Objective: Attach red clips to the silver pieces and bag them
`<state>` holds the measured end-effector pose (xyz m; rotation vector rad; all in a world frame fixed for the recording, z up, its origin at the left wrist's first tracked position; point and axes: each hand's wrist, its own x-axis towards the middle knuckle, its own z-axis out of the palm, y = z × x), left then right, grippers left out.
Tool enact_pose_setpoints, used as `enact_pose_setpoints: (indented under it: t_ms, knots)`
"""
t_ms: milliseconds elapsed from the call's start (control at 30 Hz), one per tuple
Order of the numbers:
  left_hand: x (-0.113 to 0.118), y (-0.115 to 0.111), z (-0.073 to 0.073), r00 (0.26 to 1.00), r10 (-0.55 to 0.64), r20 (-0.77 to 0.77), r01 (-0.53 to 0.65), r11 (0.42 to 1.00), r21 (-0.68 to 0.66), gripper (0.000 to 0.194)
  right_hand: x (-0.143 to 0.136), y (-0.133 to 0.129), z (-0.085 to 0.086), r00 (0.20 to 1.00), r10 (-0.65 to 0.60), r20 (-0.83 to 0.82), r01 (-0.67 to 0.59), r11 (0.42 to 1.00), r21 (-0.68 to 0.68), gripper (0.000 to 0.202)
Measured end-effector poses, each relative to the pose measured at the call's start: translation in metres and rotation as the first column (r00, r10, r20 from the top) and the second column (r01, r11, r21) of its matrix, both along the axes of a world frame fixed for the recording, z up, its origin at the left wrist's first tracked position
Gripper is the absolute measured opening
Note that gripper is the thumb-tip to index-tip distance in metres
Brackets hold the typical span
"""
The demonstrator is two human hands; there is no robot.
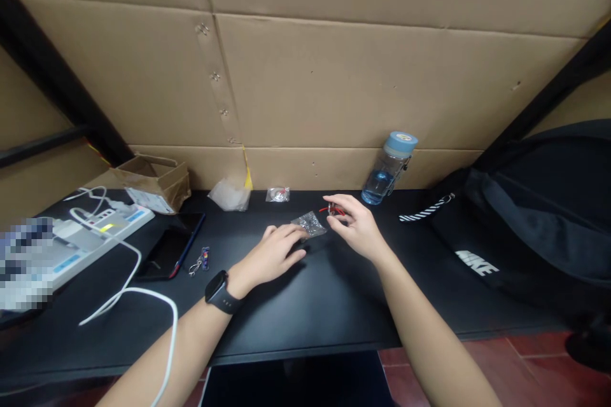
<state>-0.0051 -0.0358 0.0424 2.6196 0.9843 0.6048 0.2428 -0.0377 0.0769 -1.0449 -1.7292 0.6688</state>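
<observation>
My left hand (272, 254), with a black watch (223, 292) on its wrist, reaches over the black table. Its fingers are stretched out, and their tips rest at the near left edge of a small clear plastic bag (310, 224) with small shiny pieces in it. To the right of the bag, my right hand (357, 224) is curled, its thumb and fingers around a small part with red wires (333, 209). My fingers cover much of that part, so its exact kind does not show. Behind the bag lies a small clear packet (277, 194) with a round white item.
A water bottle (389, 168) stands behind my right hand, with a black backpack (534, 216) farther right. Leftward are a crumpled plastic bag (230, 195), a keychain (204, 259), a phone (167, 251), a brown paper box (155, 181), a power strip (133, 222) and a white cable (169, 305).
</observation>
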Motion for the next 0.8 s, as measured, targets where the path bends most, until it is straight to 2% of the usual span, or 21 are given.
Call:
enact_pose_setpoints:
  t_ms: [167,300,600,800]
  knots:
    - [0.004,-0.004,-0.003,0.997,-0.066,-0.045,0.066,0.998,0.006,0.037,0.023,0.001,0.008,0.942,-0.037,0.335,0.027,0.999,0.033,0.039]
    - [0.008,-0.008,-0.005,0.993,-0.082,-0.091,0.084,0.996,0.020,0.040,0.028,-0.001,0.009,0.858,-0.016,0.513,0.006,1.000,0.021,0.038]
    - [0.017,-0.015,-0.015,0.983,-0.001,-0.185,0.009,0.999,0.043,0.045,0.020,-0.006,0.002,0.722,0.094,0.685,-0.019,0.993,-0.117,0.040]
    - [0.022,-0.018,-0.018,0.974,0.055,-0.218,-0.044,0.998,0.055,0.044,0.011,-0.003,-0.004,0.619,0.043,0.784,0.096,0.987,-0.129,0.027]
